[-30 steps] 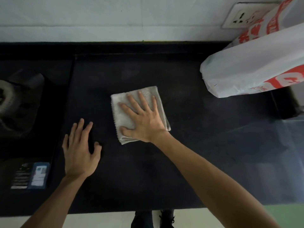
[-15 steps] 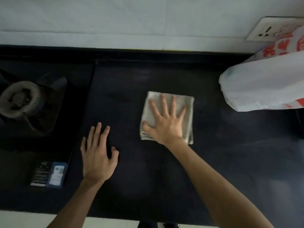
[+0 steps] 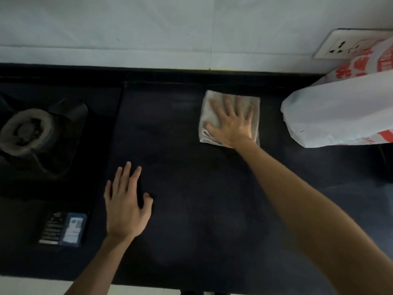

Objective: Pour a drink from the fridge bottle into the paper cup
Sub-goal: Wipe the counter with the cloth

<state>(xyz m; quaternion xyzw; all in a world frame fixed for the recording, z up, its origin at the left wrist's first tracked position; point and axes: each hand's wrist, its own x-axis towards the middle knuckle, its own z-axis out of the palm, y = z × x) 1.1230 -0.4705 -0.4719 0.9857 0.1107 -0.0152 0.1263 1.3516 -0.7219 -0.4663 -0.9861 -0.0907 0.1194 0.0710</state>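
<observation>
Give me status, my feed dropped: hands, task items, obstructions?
Right hand flat on folded cloth, left hand flat on counter. Task items not in view. White bag at right.

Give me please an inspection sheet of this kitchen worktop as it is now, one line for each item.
Surface: dark countertop; no spill can be made out in the dim light.
Job's things: nothing seen.
Clutter: folded pale cloth near the back edge; white plastic bag with red print at the right.
Grippers: right hand lies flat on the cloth, fingers straight and spread; left hand lies flat on the countertop and holds nothing.
Cables: nothing seen.
Surroundings: gas burner at the left, with a label nearer the front; white wall behind; wall socket, partly covered by the bag.
</observation>
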